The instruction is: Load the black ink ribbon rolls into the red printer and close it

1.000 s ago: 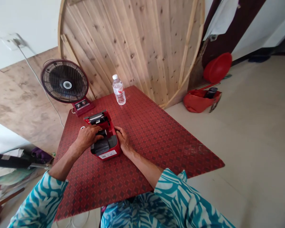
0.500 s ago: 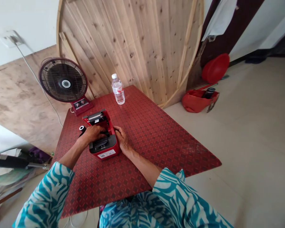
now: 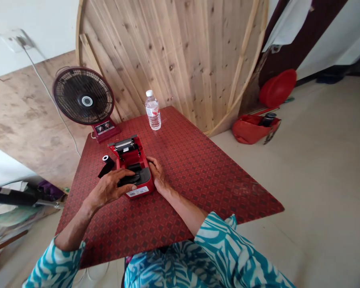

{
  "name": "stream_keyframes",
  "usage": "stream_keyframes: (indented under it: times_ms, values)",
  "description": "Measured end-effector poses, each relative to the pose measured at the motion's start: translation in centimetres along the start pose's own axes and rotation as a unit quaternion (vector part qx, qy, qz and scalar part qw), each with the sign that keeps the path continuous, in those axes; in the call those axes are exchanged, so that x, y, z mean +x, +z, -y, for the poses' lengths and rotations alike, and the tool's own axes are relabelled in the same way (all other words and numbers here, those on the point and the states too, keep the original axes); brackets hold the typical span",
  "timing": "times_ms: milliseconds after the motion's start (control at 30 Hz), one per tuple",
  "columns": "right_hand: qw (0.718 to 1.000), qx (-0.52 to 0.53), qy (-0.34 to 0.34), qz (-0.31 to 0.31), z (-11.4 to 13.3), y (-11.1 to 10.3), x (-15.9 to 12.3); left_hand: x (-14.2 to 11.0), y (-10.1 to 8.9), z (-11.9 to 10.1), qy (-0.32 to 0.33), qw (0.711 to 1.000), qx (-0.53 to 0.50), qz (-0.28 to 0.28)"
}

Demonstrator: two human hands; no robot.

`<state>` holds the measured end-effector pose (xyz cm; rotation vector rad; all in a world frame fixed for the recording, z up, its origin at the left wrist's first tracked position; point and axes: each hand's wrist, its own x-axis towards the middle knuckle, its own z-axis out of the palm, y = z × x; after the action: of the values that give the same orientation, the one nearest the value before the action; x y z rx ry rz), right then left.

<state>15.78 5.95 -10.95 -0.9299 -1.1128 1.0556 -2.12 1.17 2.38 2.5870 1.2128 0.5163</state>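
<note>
A red and black label printer [image 3: 151,185] sits on the table with its lid tipped up, showing a roller under the lid and a dark inside. My left hand [image 3: 109,186] lies over the printer's front left corner. Its fingers stretch across the dark front panel and its thumb is apart, near the white label on the front. Against the printer's right side, my right hand [image 3: 157,174] is curled, holding the body. A small black roll [image 3: 108,161] with a white core end lies left of the printer, a dark strip loose beside it.
The table [image 3: 198,172] has a red patterned top. Toward its back stand a clear water bottle [image 3: 153,114] and a dark red fan [image 3: 85,98]. A round wooden board [image 3: 180,60] leans behind. On the floor at right lie a red bag [image 3: 247,130] and a red basin [image 3: 277,89].
My left hand has come out of the printer's inside and back toward its front left corner, its fingers spreading. The right hand stays at the printer's side. The view has shifted slightly.
</note>
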Motion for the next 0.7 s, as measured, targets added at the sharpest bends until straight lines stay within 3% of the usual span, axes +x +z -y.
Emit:
stream_keyframes:
  times_ms: [200,367,533,700]
  values:
    - [1.0,0.011,0.002,-0.004,-0.1,0.0,0.1,0.1,0.2,0.7,-0.007,1.0,0.009,-0.019]
    - [1.0,0.006,0.004,-0.003,-0.2,0.0,0.2,0.2,0.8,0.5,-0.012,0.996,0.046,-0.072]
    - [1.0,0.006,0.005,-0.002,-0.2,0.0,0.2,-0.1,1.2,-0.6,0.065,0.985,0.091,-0.135]
    - [1.0,0.016,0.006,-0.001,0.0,0.0,0.2,-1.1,1.7,-1.9,0.114,0.971,0.139,-0.158]
